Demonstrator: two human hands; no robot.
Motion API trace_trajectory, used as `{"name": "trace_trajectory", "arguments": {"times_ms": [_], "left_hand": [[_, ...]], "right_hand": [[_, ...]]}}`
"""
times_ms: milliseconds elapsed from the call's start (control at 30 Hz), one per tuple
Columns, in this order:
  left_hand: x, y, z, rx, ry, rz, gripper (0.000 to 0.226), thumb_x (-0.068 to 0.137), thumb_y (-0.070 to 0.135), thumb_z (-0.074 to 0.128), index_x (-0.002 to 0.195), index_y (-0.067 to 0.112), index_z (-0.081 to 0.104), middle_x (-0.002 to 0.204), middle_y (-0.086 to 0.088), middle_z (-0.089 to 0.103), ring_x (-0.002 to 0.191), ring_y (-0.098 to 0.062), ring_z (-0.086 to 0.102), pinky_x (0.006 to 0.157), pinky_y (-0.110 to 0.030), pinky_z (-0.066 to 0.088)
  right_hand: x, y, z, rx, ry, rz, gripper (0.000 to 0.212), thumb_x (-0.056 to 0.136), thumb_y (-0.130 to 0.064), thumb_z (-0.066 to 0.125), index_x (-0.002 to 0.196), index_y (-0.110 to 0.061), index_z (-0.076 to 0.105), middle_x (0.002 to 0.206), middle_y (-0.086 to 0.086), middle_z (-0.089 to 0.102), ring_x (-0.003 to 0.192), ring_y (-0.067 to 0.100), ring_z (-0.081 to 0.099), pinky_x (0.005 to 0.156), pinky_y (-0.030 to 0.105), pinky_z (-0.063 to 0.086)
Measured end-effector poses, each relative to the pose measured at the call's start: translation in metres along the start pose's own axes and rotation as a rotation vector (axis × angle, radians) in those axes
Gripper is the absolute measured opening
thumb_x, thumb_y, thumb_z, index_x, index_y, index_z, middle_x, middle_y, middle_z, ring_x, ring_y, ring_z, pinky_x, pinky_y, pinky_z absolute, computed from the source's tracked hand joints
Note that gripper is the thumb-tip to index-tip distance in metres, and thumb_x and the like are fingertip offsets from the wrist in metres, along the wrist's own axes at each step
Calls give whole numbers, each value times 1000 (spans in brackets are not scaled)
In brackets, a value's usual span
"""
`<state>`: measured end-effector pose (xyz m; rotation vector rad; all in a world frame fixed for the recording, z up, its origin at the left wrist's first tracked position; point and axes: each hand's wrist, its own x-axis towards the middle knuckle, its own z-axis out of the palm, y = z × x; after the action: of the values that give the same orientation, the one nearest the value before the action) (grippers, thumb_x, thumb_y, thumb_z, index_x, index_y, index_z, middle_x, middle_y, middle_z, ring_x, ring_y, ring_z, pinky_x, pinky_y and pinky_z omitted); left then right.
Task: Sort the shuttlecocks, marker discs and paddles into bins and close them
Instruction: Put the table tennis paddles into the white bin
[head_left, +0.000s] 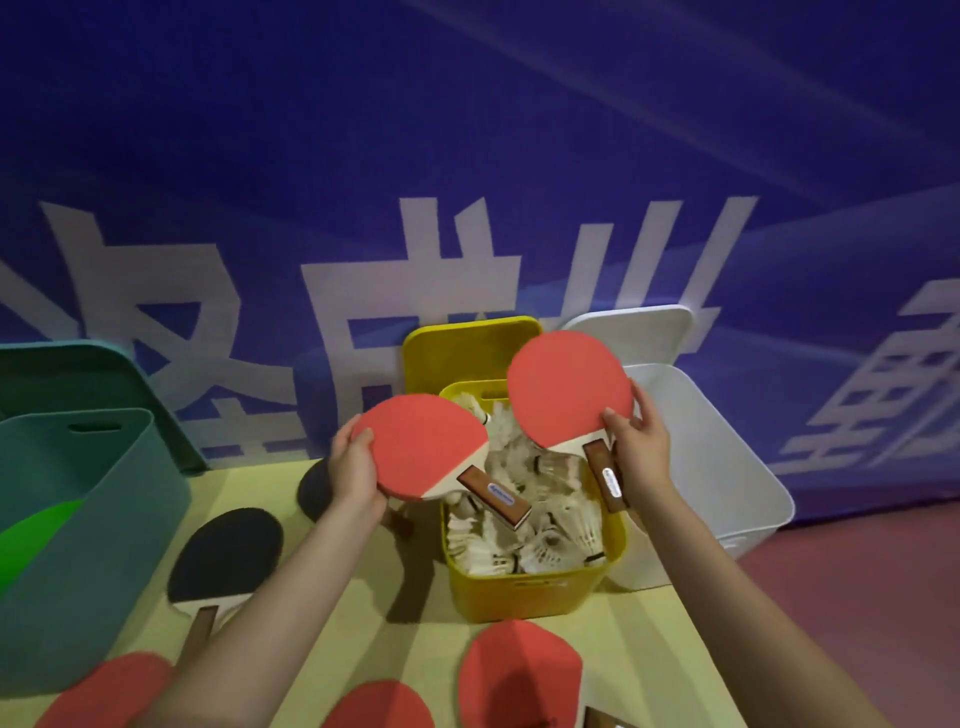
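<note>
My left hand (354, 470) holds a red paddle (423, 447) by the edge of its blade, its handle pointing right over the yellow bin (530, 592). My right hand (636, 447) grips a second red paddle (569, 389) near the neck, raised above the same bin. White shuttlecocks (524, 540) fill the yellow bin. The white bin (727, 467) stands open to its right. A teal bin (78, 519) at the left shows a green marker disc (36, 535) inside. On the table lie a black paddle (226, 556) and a red paddle (519, 675).
Yellow lid (467, 348) and white lid (639, 332) lean against the blue banner behind their bins. Another dark paddle (314, 488) lies partly behind my left hand. More red paddles (109, 691) sit at the table's near edge. Reddish floor lies to the right.
</note>
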<state>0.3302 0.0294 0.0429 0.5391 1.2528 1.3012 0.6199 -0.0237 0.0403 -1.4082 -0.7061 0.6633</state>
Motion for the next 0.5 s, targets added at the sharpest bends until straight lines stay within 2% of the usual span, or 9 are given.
{"name": "trace_trajectory", "arguments": {"times_ms": [100, 167, 233, 333, 433, 500], "left_hand": [[-6, -16, 31, 9, -22, 18, 34, 101, 21, 42, 133, 29, 48, 126, -3, 55, 105, -25, 57, 75, -37, 50], [-6, -25, 51, 7, -14, 22, 32, 100, 22, 43, 130, 29, 50, 128, -4, 56, 108, -25, 57, 82, -40, 51], [-5, -33, 69, 9, -3, 19, 30, 100, 22, 44, 128, 29, 51, 129, -5, 56, 111, -26, 57, 87, -42, 50], [-5, -43, 91, 10, -1, 22, 30, 100, 21, 44, 128, 29, 52, 130, -5, 56, 112, -27, 56, 86, -40, 49], [-6, -51, 106, 2, 4, 22, 30, 99, 20, 45, 126, 29, 54, 128, -5, 57, 110, -26, 57, 79, -37, 50], [-4, -54, 115, -7, 23, 25, 29, 99, 18, 45, 124, 27, 55, 126, -6, 59, 107, -25, 58, 72, -34, 49]], "right_hand": [[30, 8, -43, -67, 167, 29, 53, 91, -11, 57, 140, -24, 42, 125, 12, 61, 105, 24, 63, 92, 41, 52], [49, 16, -65, -160, 239, 66, 52, 93, -12, 54, 142, -21, 39, 133, 8, 55, 116, 27, 56, 98, 40, 47], [66, 29, -82, -251, 229, 126, 52, 93, -12, 51, 143, -20, 38, 134, 6, 53, 120, 28, 53, 99, 41, 44], [87, 50, -93, -362, 118, 202, 48, 90, -6, 49, 136, -16, 43, 125, 8, 56, 115, 30, 55, 92, 40, 45], [105, 77, -92, -418, 48, 293, 50, 84, -1, 45, 133, -15, 44, 116, 10, 60, 101, 33, 60, 81, 37, 48], [114, 97, -86, -424, 27, 351, 54, 80, -3, 43, 133, -14, 43, 110, 12, 62, 91, 34, 62, 79, 41, 52]]}}
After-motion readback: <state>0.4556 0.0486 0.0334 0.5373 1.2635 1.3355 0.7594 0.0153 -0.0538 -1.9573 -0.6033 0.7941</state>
